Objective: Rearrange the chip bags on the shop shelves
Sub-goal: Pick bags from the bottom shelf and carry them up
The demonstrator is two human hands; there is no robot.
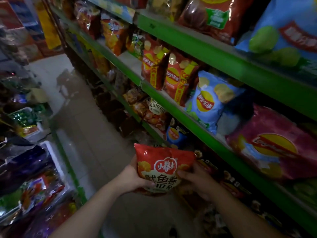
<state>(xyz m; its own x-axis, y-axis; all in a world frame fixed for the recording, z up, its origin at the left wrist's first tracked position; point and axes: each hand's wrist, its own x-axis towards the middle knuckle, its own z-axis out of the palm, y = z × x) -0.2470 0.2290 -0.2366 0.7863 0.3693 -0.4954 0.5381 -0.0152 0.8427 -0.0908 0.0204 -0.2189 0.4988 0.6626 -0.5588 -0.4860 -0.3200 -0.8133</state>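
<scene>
Down in the dim shop aisle, you hold a red squid-roll snack bag (163,169) upright in front of you with both hands, low and just off the green shelving (197,48) on your right. Your left hand (135,177) cups the bag's lower left edge, its fingers (147,183) clamped under the bottom corner; your right hand (197,179) grips the lower right side, thumb pressed across the printed front. The bag touches no shelf and hangs over the pale tiled floor (89,134).

On the middle shelf beside you, two red chip bags (164,73) stand upright side by side, and a light blue chip bag (209,102) leans just to their right. Nearest you on that same shelf lies a large magenta chip bag (267,145), tilted on its back. One shelf down, orange-and-white squid-roll bags (151,112) are packed together, with a small dark blue chip bag (175,134) just beside them at the shelf's front edge. Up on the top shelf, a big blue bag with green limes (281,36) fills the right corner, next to a dark red bag (211,18).

Across the aisle on your left, white trays (51,152) hold loose wrapped snacks in purple, green and red foil; what they are cannot be told in the blur.
</scene>
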